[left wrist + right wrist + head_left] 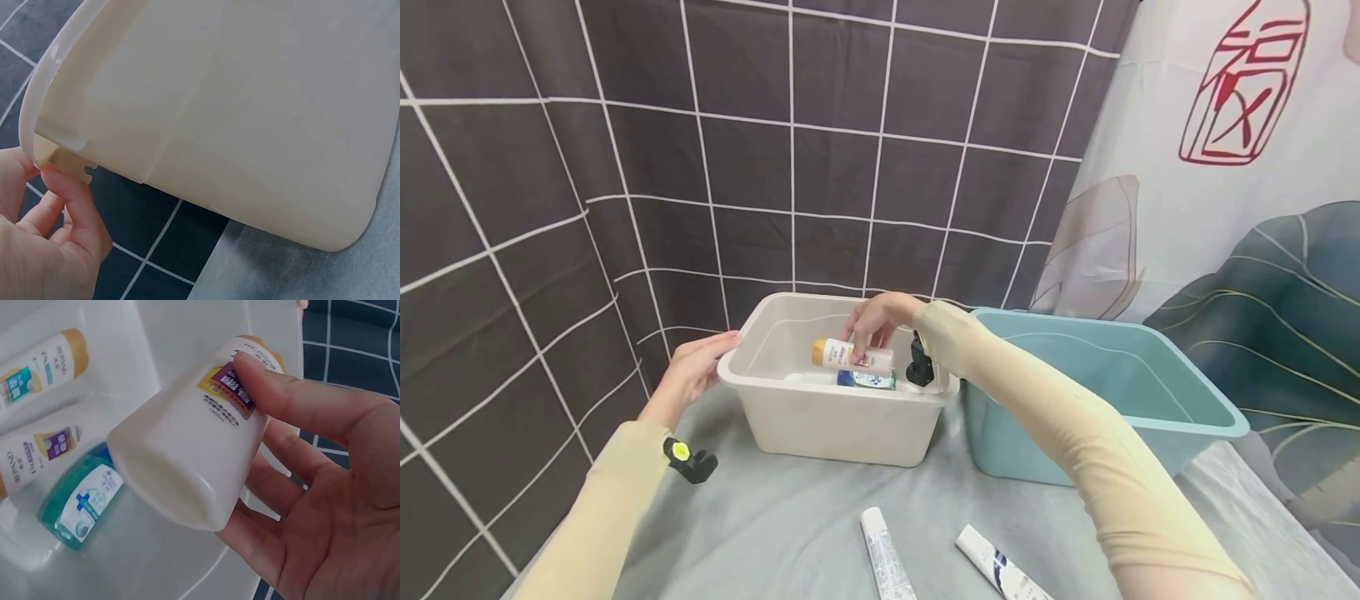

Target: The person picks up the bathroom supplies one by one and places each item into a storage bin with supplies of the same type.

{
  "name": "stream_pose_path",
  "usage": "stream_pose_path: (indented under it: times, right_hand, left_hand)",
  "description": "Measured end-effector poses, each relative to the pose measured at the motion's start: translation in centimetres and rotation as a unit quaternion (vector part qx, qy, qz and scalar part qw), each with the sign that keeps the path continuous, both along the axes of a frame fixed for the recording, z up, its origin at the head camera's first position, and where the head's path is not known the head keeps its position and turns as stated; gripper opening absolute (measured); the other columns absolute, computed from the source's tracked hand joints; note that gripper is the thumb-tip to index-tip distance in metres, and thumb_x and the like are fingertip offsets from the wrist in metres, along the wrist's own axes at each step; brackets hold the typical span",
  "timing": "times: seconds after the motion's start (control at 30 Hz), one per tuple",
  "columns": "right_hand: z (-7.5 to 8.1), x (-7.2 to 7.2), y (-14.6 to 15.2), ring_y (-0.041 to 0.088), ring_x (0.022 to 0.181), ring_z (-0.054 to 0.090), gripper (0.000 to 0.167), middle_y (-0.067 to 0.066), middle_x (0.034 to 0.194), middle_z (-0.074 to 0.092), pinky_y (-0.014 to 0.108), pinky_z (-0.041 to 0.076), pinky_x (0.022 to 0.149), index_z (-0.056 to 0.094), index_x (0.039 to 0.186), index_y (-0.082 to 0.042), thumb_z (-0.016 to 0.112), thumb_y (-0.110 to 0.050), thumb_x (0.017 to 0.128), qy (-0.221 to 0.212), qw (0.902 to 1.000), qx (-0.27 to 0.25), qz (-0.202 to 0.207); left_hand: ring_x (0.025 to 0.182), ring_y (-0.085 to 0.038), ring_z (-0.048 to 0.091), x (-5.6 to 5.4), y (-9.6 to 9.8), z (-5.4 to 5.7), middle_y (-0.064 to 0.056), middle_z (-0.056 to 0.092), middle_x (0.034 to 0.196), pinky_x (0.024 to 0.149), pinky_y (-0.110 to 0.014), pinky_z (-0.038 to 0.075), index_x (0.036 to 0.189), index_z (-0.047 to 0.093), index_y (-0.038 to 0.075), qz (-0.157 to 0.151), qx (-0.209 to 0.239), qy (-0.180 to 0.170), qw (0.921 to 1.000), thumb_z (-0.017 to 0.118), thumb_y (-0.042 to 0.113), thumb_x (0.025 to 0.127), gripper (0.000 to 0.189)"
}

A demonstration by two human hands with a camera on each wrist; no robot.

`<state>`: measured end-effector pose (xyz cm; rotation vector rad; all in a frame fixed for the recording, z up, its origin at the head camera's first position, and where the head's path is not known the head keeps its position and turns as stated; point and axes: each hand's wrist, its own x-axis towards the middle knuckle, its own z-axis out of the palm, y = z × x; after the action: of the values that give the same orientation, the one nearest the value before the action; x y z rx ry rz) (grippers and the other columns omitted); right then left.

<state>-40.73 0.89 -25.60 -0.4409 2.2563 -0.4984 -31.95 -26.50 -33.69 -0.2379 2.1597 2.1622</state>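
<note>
My right hand (880,318) holds a white shampoo bottle (838,353) with a gold cap and a purple-and-yellow label, tilted over the inside of an off-white plastic tub (835,425). In the right wrist view, the thumb lies across the label of the bottle (181,444) and the fingers curl behind it. Inside the tub lie two similar white bottles (47,369) and a green bottle (81,500) with a blue cap. The left hand (696,367) grips the tub's left end; up close, thumb and fingers (78,206) pinch its rim.
Right of the off-white tub stands a blue-green tub (1150,367). Two white tubes, one (886,554) near the middle and another (1000,567) farther right, lie on the grey cloth (775,533) in front. A dark checked curtain (737,167) hangs behind.
</note>
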Motion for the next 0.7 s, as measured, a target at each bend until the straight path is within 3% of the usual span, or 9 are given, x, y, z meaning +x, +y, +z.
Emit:
stream_pose_path:
  times: [0.27, 0.7]
  right_hand:
    - [-0.5, -0.6, -0.3, 0.023, 0.098, 0.065, 0.045, 0.009, 0.121, 0.063, 0.032, 0.056, 0.087, 0.059, 0.127, -0.007, 0.070, -0.003, 0.083, -0.018, 0.9998, 0.007, -0.002]
    - [-0.9, -1.4, -0.4, 0.022, 0.091, 0.065, 0.045, 0.009, 0.121, 0.063, 0.033, 0.056, 0.087, 0.059, 0.126, -0.007, 0.069, -0.001, 0.082, -0.028, 0.9995, 0.010, 0.006]
  left_hand:
    - [0.077, 0.006, 0.062, 0.1, -0.1, -0.1, 0.015, 0.061, 0.091, 0.073, -0.013, 0.054, 0.147, 0.036, 0.003, 0.001, -0.015, 0.002, 0.9999, 0.064, 0.029, 0.093, 0.066]
    - [0.077, 0.005, 0.062, 0.0, 0.2, -0.1, 0.017, 0.061, 0.088, 0.073, -0.014, 0.053, 0.146, 0.038, 0.005, 0.007, -0.020, 0.002, 0.9998, 0.062, 0.028, 0.094, 0.062]
